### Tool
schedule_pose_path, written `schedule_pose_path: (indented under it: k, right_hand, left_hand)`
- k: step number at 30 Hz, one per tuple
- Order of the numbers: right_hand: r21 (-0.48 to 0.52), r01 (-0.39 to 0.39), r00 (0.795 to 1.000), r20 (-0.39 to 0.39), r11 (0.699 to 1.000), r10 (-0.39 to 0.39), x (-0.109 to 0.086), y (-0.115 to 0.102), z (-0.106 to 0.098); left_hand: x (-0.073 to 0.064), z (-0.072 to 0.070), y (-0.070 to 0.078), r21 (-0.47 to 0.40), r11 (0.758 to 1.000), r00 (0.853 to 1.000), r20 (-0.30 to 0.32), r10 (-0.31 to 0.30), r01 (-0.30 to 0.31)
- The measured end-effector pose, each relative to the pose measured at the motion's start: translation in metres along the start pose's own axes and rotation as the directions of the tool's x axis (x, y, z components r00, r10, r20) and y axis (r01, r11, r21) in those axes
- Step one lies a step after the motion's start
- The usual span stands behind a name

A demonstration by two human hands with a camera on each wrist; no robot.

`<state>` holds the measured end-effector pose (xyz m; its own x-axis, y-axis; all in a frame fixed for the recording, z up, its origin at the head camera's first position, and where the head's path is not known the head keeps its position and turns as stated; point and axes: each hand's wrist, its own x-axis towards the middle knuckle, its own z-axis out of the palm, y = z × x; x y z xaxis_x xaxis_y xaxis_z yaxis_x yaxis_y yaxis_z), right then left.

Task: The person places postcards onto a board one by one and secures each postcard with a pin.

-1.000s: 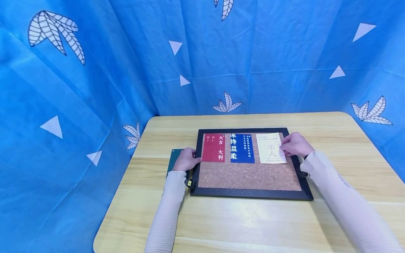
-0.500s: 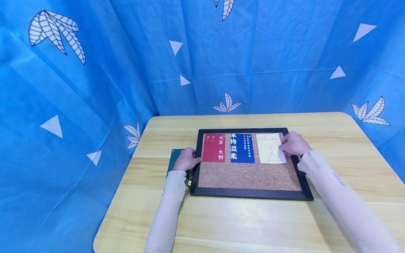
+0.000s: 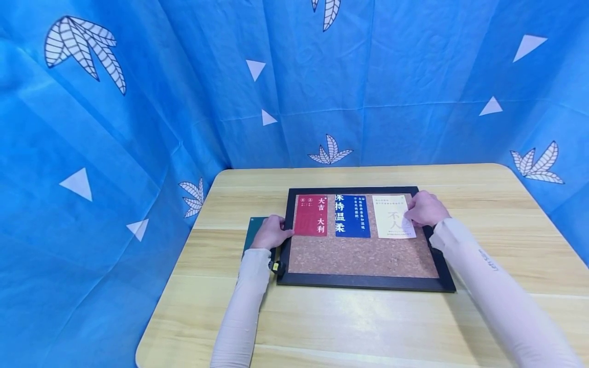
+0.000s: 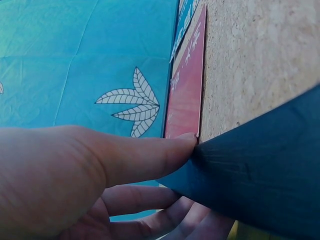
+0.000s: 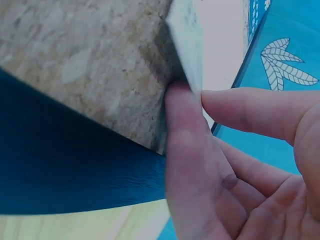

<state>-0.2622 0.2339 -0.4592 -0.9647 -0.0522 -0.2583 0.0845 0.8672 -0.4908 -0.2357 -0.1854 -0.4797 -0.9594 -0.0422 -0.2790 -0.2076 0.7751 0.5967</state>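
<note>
**Pinches cream card (image 3: 388, 214) on framed corkboard (image 3: 363, 281)**

Head view. Lies flat on a pale wooden table (image 3: 368, 327): framed corkboard, black border. Bears across the upper cork, left to right: red card (image 3: 307, 220), blue card (image 3: 353, 220), both lettered in white; then cream card, faintly printed, at the upper right. Grips the left border with the left hand (image 3: 271, 232), thumb on top. Takes the right edge of the cream card in the right hand (image 3: 427, 208), fingers bent. Sits beside the board, partly hidden by the left hand: dark green card (image 3: 253, 232). Hangs behind the table: blue curtain (image 3: 368, 66) with white leaves and triangles.

Left wrist view. Lays the left thumb over the border, tip at a corner of the red card; bends the fingers below, border between, gap narrow.

Right wrist view. Nips the cream card between thumb and fingertip, nearly together; curls the remaining fingers. Keeps the card edge tilted clear of the cork, one fingertip between edge and cork.
</note>
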Motion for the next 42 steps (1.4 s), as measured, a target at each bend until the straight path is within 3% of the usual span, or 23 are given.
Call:
schedule_pose_path:
  k: [6, 20, 31, 42]
  right_hand:
    - [-0.082, 0.003, 0.999, -0.044, 0.997, -0.007, -0.003, -0.003, -0.003]
    - [-0.116, -0.022, 0.999, -0.044, 0.993, 0.017, -0.005, -0.006, -0.004]
    - [-0.114, 0.008, 0.999, -0.046, 0.993, -0.013, -0.006, 0.002, -0.004]
    - [-0.079, 0.058, 0.997, -0.054, 0.995, -0.063, -0.004, 0.008, 0.000]
  left_hand:
    - [-0.001, 0.000, 0.000, 0.000, 1.000, 1.000, -0.004, 0.003, -0.003]
    - [0.000, -0.001, 0.001, -0.024, 1.000, 1.000, 0.015, 0.016, -0.015]
    - [0.000, 0.000, 0.001, 0.005, 1.000, 1.000, 0.007, -0.003, 0.003]
    - [0.002, -0.004, -0.004, 0.010, 0.999, 0.999, 0.039, 0.033, -0.033]
